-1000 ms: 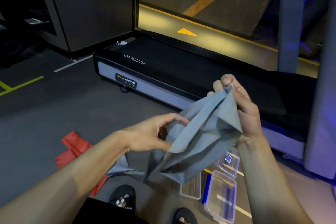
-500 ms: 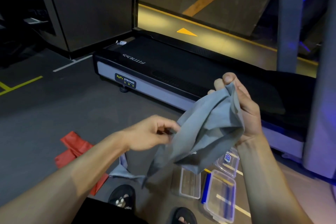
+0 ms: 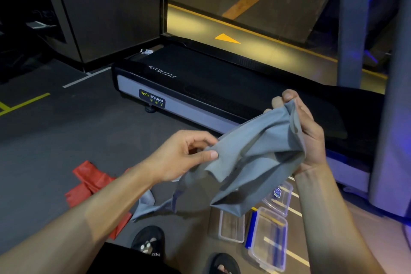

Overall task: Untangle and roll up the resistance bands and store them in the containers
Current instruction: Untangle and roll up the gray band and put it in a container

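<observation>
While held, grey band (image 3: 251, 162) crumpled, folded

One head cam, wide-angle; looks fwd and down; hands (image 3: 244, 147) close; floor (image 3: 66, 144) below.

Both bare forearms reach forward from the bottom of the view, the left hand (image 3: 184, 153) lower and nearer the middle, the right hand (image 3: 304, 131) raised higher. The left thumb and curled fingers pinch the grey band (image 3: 251, 162) (its edge only). The right grip closes round the band's upper end, palm turned inward, fingertips on top.
</observation>
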Demonstrator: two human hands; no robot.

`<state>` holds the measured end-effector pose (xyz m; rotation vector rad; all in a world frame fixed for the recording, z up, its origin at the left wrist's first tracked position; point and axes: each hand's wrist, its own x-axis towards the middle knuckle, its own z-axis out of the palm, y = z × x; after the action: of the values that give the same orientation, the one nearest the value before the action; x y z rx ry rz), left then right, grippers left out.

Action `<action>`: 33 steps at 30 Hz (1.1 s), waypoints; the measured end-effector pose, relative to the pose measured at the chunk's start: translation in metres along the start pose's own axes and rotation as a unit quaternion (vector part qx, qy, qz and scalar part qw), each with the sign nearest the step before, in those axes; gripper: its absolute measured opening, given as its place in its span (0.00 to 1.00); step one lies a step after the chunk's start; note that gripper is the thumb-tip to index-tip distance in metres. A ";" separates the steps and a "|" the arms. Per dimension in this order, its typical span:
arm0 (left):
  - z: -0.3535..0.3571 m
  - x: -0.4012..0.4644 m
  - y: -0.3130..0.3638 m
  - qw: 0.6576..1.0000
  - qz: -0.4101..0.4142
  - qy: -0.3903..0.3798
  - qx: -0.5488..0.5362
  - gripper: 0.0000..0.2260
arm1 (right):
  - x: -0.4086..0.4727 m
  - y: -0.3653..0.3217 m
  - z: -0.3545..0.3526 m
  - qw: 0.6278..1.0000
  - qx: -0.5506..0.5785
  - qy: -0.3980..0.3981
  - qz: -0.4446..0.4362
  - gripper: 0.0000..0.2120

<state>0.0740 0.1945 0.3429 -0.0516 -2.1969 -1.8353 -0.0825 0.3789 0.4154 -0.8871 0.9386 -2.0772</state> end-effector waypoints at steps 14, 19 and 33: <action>-0.005 -0.001 0.003 0.992 -0.038 -0.008 0.118 0.08 | -0.003 0.001 -0.010 0.999 -0.019 0.046 0.007 0.17; -0.006 0.000 -0.003 0.990 -0.036 -0.022 0.131 0.07 | -0.001 0.002 -0.011 0.999 -0.020 0.046 0.006 0.17; -0.013 -0.002 0.004 0.997 -0.064 -0.033 0.021 0.10 | -0.005 0.000 -0.012 0.997 -0.055 0.055 0.011 0.14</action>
<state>0.0791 0.1824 0.3480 0.0371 -2.3325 -1.8783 -0.0897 0.3867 0.4079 -0.8198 1.1246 -2.0897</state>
